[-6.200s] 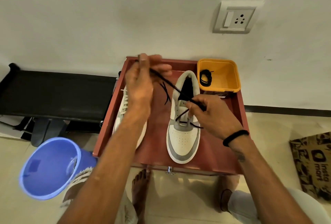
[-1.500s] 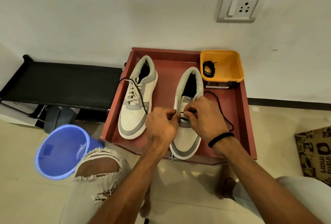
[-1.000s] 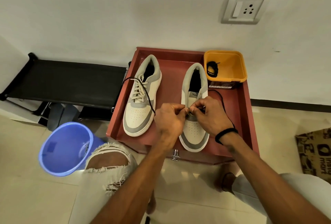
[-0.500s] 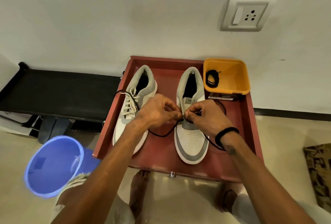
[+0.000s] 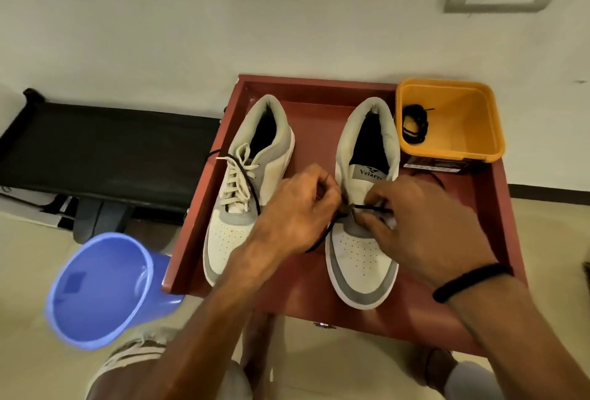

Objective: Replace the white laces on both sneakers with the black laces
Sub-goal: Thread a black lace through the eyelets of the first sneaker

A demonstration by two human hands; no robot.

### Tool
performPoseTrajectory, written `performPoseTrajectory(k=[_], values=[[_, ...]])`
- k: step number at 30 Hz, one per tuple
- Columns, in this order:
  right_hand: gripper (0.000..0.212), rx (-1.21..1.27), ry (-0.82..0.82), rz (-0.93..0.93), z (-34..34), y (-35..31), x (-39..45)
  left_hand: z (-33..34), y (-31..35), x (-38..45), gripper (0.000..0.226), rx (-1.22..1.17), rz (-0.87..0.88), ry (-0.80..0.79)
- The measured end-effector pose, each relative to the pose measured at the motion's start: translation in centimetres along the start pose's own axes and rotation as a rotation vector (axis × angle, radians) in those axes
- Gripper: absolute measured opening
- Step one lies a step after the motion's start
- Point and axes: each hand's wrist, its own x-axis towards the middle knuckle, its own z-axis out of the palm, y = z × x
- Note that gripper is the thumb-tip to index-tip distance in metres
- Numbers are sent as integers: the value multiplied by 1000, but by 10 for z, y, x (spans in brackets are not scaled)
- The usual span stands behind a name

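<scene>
Two white and grey sneakers stand on a red tray (image 5: 319, 93). The left sneaker (image 5: 245, 182) carries white laces (image 5: 234, 180), and a strand of black lace lies across them. The right sneaker (image 5: 364, 249) has no white lace. A black lace (image 5: 372, 207) runs across its lowest eyelets. My left hand (image 5: 297, 211) pinches that lace at the sneaker's left side. My right hand (image 5: 415, 224) pinches it over the eyelets. A second black lace (image 5: 413, 125) lies coiled in the orange tub (image 5: 463, 105).
A blue bucket (image 5: 99, 288) stands on the floor left of the tray. A black bench (image 5: 105, 150) runs along the wall at left. The orange tub sits on a dark box at the tray's back right corner. My knees and a bare foot are below the tray.
Both hands stay at the right sneaker's lower eyelets, and the black lace now lies taut across them. The camera has come closer. Six seconds ago the hands held the lace high above the sneaker.
</scene>
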Motion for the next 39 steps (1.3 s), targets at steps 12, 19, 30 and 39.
performPoseTrajectory(k=[12,19,30,39], values=[[49,117,-57,-43,-11,19,-3,-28,16,12,12,-945,-68,649],[52,164,-74,-45,-11,20,0,-11,2,7,46,359,203,209],[53,208,-76,-20,-8,25,6,-24,-5,15,30,224,192,-51],[51,218,-95,-36,-7,27,9,-26,18,9,24,-16,293,955]])
